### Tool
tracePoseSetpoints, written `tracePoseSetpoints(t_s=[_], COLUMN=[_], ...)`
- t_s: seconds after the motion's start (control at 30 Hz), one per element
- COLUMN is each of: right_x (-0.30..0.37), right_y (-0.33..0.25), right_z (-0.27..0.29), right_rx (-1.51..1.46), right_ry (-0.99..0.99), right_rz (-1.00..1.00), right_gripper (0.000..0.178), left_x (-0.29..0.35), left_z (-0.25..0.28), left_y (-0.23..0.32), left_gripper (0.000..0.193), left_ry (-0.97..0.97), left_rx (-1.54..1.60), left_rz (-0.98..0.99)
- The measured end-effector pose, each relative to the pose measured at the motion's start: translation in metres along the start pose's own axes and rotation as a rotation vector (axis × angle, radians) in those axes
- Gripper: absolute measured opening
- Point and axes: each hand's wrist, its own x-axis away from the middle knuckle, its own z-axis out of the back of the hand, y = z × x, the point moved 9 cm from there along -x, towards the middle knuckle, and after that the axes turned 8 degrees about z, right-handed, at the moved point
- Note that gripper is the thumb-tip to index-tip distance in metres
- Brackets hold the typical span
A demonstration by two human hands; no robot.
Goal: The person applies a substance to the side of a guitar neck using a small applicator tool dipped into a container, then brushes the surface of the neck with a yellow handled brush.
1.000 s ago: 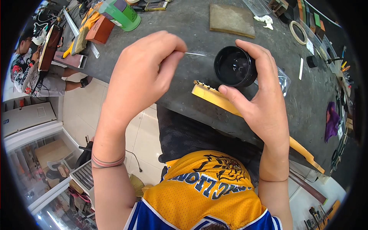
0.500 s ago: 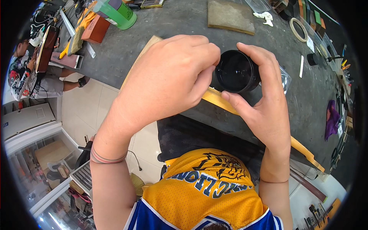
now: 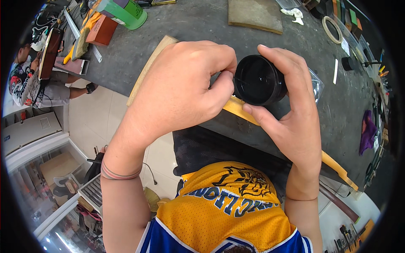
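My right hand (image 3: 293,99) holds a round black cup (image 3: 259,80), thumb on one side and fingers curled round the other. Its dark, glossy inside is turned up toward me. Right beside the cup's left rim, my left hand (image 3: 190,80) is closed in a pinch, thumb against forefinger. Whatever sits between those fingertips is too small or hidden to name. Beneath the hands a long yellow strip (image 3: 240,110) runs along the bench edge, partly covered by them. A pale wooden strip (image 3: 147,67) shows behind my left hand.
The dark bench (image 3: 202,25) carries a green-liquid bottle (image 3: 126,14), a reddish block (image 3: 102,30), a brush (image 3: 79,44), a flat board (image 3: 255,17), a tape roll (image 3: 332,30) and a purple cloth (image 3: 368,133). Another person (image 3: 29,80) sits at the left.
The cup and both hands have shifted very slightly left, while the background has also moved a little with the view. My grip on the cup stays the same.
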Motion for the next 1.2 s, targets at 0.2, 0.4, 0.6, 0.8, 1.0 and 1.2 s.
tracePoseSetpoints(t_s=[0.2,0.4,0.6,0.8,1.0,1.2], right_x=[0.001,0.001,0.001,0.003,0.002,0.004], right_y=[0.0,0.001,0.0,0.003,0.004,0.007], right_z=[0.0,0.001,0.001,-0.001,0.0,-0.003], right_rx=[-0.01,-0.012,-0.006,0.026,0.03,0.037], right_ry=[-0.008,-0.008,-0.002,-0.017,-0.038,-0.067], right_rz=[0.013,-0.005,0.011,0.012,-0.006,-0.033], right_gripper=[0.09,0.091,0.09,0.089,0.088,0.088], left_x=[0.001,0.005,0.025,0.054,0.075,0.08], left_z=[-0.003,-0.008,-0.002,0.009,0.005,0.005], left_y=[-0.006,-0.018,-0.032,-0.036,-0.037,-0.037], left_gripper=[0.007,0.007,0.009,0.007,0.006,0.007], left_ry=[-0.05,-0.184,-0.102,0.034,0.11,0.151], left_rx=[0.065,0.209,0.441,0.521,0.516,0.453], left_rz=[0.056,0.32,0.463,0.565,0.582,0.514])
